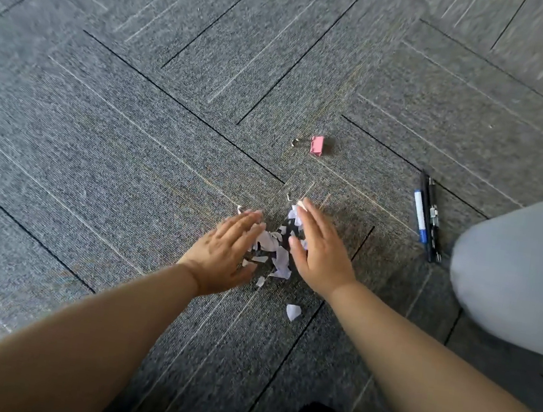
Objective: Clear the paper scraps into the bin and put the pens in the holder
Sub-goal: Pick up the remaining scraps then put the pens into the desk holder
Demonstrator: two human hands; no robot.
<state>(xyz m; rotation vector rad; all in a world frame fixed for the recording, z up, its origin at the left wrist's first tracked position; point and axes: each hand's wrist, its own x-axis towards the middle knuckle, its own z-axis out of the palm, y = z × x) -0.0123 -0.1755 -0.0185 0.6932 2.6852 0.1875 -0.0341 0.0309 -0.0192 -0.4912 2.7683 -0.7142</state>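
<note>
While flanking scraps on carpet, left hand and right hand flat, fingers spread, gripping nothing; pens well right, near knee.

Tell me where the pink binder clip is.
In the head view, the pink binder clip lies on the carpet beyond the paper scraps, left of the pens.

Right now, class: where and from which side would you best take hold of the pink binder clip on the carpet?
Pinch the pink binder clip across its folded body, coming straight down from above. It lies flat on the carpet, wire handles pointing left, clear of the paper scraps and pens. The thin handles give a poorer grip.
</note>
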